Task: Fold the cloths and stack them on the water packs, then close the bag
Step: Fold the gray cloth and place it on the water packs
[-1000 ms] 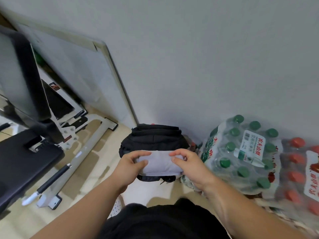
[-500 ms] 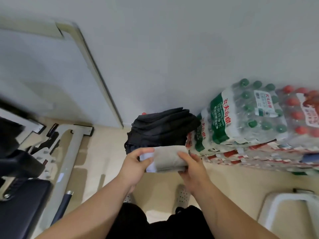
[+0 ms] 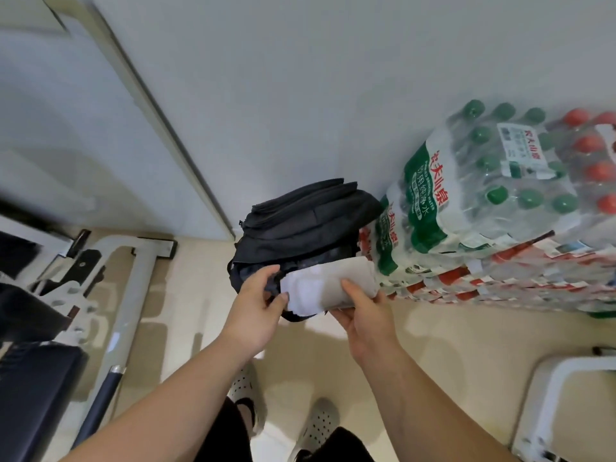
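Note:
A folded pale grey and white cloth [image 3: 328,283] hangs in the air in front of the black bag [image 3: 306,225], which stands on the floor against the wall with its top gaping. My right hand [image 3: 361,313] grips the cloth from below at its right half, thumb on top. My left hand [image 3: 258,306] pinches the cloth's left end between thumb and fingers. Shrink-wrapped water packs [image 3: 483,208] with green and red caps are stacked just right of the bag, and the cloth's right end nearly touches them.
A grey board [image 3: 110,128] leans on the wall at left. A white metal bench frame [image 3: 133,295] with black pads lies on the floor at far left. A white chair frame [image 3: 566,395] sits at bottom right. My feet in perforated shoes [image 3: 316,425] stand on the beige floor.
Both hands have carried the folded cloth to the right, toward the water packs. The view has swung right and down, bringing more of the packs and the floor into sight.

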